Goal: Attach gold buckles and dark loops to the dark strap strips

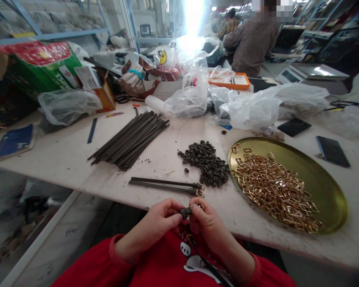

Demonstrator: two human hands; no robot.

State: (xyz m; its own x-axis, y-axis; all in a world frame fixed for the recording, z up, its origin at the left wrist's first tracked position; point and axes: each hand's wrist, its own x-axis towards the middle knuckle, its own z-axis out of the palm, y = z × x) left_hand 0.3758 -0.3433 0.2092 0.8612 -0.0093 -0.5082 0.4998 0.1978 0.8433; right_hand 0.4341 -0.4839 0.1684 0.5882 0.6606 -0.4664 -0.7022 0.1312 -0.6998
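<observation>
Just off the table's front edge, my left hand (166,217) and my right hand (205,221) meet around one dark strap (185,211). Fingers and thumb of each hand pinch its end, where a gold buckle (200,205) shows by the right fingertips and a dark loop sits by the left. The strap's tail seems to hang below my right hand. On the table beyond lie two straps (164,185) with gold buckles at their right ends. Small dark strap loops (208,161) are heaped behind my right hand. Gold buckles (275,191) fill much of a round brass-coloured tray (332,203).
A bundle of dark strips (131,139) lies at the left centre. Plastic bags (188,99) and an orange box (239,81) crowd the back. A phone (333,151) rests at the right, a blue booklet (13,141) at the left. Another person (251,40) is behind the table.
</observation>
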